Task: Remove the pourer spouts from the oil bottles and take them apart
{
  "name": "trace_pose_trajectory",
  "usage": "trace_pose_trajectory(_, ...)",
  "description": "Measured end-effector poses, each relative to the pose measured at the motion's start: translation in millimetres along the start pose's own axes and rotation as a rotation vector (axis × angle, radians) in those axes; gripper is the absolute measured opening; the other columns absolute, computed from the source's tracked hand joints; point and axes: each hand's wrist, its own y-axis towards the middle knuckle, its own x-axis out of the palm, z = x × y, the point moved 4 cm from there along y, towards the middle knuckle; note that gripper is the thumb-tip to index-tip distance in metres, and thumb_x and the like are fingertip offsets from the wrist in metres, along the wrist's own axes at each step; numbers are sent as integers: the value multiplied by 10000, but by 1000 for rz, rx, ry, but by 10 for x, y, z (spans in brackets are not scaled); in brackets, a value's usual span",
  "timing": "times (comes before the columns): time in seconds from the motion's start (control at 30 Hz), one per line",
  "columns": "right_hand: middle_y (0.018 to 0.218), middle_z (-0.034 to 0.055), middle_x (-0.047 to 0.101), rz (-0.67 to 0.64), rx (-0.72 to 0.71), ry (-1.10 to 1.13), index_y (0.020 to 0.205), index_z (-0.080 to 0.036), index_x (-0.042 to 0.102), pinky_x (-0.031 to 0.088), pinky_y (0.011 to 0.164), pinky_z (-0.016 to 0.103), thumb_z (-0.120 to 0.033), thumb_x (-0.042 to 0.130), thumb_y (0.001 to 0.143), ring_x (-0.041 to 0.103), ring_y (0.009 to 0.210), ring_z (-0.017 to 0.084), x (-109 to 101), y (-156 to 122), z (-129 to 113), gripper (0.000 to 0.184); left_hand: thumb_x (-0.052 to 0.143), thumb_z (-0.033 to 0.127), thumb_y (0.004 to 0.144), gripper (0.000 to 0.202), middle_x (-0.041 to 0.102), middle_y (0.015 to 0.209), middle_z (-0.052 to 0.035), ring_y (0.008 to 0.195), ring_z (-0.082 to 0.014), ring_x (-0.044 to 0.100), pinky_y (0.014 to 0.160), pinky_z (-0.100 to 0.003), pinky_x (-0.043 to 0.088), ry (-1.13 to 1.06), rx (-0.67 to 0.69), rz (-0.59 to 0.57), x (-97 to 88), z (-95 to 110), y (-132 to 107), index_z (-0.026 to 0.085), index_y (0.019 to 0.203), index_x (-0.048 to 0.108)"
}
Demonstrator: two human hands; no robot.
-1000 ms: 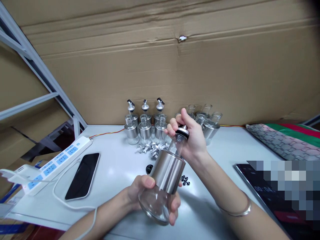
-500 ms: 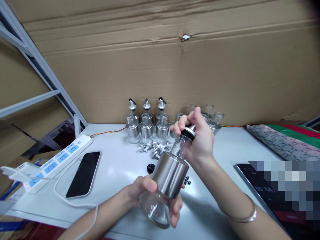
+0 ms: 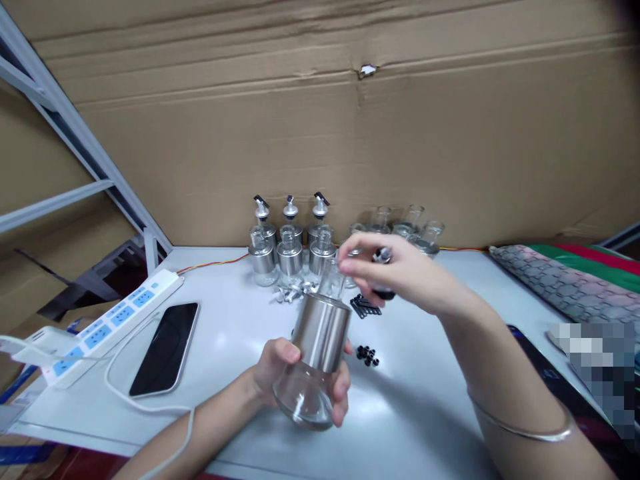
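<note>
My left hand [image 3: 305,380] is wrapped round the lower part of a glass oil bottle [image 3: 323,333] with a steel sleeve, tilted and raised over the table. At the bottle's neck, my right hand [image 3: 395,267] is closed on a pour spout [image 3: 383,263], silver with a black stopper. Thumb and index fingertip come up beside the open glass mouth; whether they touch it I cannot tell. Behind my hands stand three bottles with spouts fitted [image 3: 291,213] and several open bottles [image 3: 290,257]. Silver spout parts [image 3: 293,293] lie partly hidden behind the held bottle.
Small black caps [image 3: 367,355] and flat black pieces [image 3: 365,307] lie on the white table [image 3: 230,347]. A phone [image 3: 165,350] and a power strip [image 3: 110,323] with a white cable are at left. More open bottles [image 3: 414,217] stand at back right, near a patterned cushion [image 3: 575,280].
The spout has come away from the bottle's neck in my right hand, which has turned over. The bottle has shifted slightly left and stands more upright.
</note>
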Motion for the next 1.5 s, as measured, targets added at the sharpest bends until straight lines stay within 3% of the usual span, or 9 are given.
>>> trace_pose_trajectory(0.07, 421, -59, 492, -137, 47, -133, 709, -199, 556, 314, 347, 221, -422, 662, 762, 431, 348, 91, 80, -31, -12, 253, 627, 449, 605, 575, 628, 735, -38, 613, -188, 637, 584, -264, 422, 10, 11, -1, 17, 22, 5, 138, 1082, 541)
trace_pose_trajectory(0.17, 452, -34, 509, -114, -104, -223, 602, -195, 518, 339, 382, 228, -449, 562, 834, 464, 391, 94, 35, -67, -138, 347, 557, 581, 681, 633, 655, 826, -96, 725, -227, 656, 657, -301, 447, 47, 55, 116, 58, 109, 25, 98, 1090, 547)
trace_pose_trajectory(0.23, 470, -20, 519, 24, -243, -299, 585, -190, 535, 350, 419, 235, -441, 513, 871, 478, 423, 93, -118, -133, -259, 381, 484, 621, 737, 645, 643, 1002, -137, 893, -267, 639, 758, -359, 454, 67, 145, 265, 67, 222, 28, 107, 1124, 525)
trace_pose_trajectory(0.3, 495, 0, 545, 207, -315, -386, 574, -183, 551, 362, 464, 249, -417, 535, 868, 494, 467, 97, -321, -228, -351, 376, 459, 575, 779, 549, 600, 1136, -119, 1030, -283, 589, 827, -399, 442, 72, 252, 382, 59, 346, 18, 161, 1136, 502)
trace_pose_trajectory(0.4, 511, 6, 561, 432, -327, -410, 587, -177, 568, 352, 488, 262, -399, 583, 849, 515, 497, 102, -580, -339, -397, 344, 465, 528, 796, 464, 598, 1114, -99, 980, -253, 593, 812, -370, 446, 39, 344, 445, 16, 462, -1, 168, 1083, 522)
trace_pose_trajectory(0.53, 494, -5, 561, 517, -250, -577, 601, -172, 599, 333, 490, 253, -392, 618, 799, 478, 475, 94, -691, -309, -327, 296, 514, 480, 793, 442, 609, 933, -88, 811, -201, 592, 751, -314, 450, -12, 392, 461, -41, 497, -22, 124, 1051, 561)
trace_pose_trajectory(0.7, 484, -21, 557, 573, -107, -725, 663, -172, 634, 298, 455, 236, -409, 631, 786, 415, 438, 80, -759, -188, -147, 267, 534, 458, 794, 414, 582, 875, -74, 759, -184, 560, 739, -308, 450, -23, 400, 461, -23, 493, -33, 122, 1032, 577)
trace_pose_trajectory(0.97, 500, -14, 577, 597, -186, -816, 666, -196, 630, 307, 461, 247, -416, 625, 800, 406, 439, 96, -727, -43, -23, 257, 567, 438, 777, 398, 562, 812, -56, 720, -173, 541, 729, -300, 442, -23, 392, 442, -10, 492, -27, 124, 1020, 579)
trace_pose_trajectory(1.5, 717, 42, 636, 542, -225, -1054, 794, -174, 641, 348, 583, 271, -294, 621, 827, 551, 652, 175, -571, 320, 586, 126, 579, 426, 761, 386, 562, 794, -49, 713, -167, 547, 729, -297, 438, 9, 387, 448, -11, 493, -22, 122, 998, 585)
